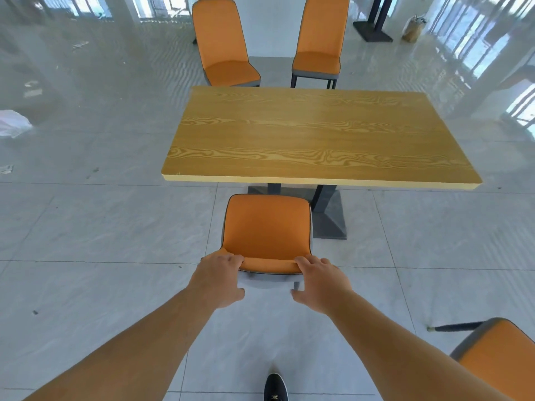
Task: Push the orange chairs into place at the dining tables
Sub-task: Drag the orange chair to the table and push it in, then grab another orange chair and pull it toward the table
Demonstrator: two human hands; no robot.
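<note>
Orange chair (267, 227) gripped at its backrest top, left hand (217, 277) and right hand (318, 280) fingers curled over the edge, thumbs behind, seat ahead of the fingertips, just short of the wooden table (315, 137).

Orange chair (267, 227) upright, seat just short of wooden table (312, 134) edge.

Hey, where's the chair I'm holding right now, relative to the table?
The held chair sits centre-frame, just short of the wooden table's near edge, beside its dark base; left hand and right hand grip its backrest.
</note>
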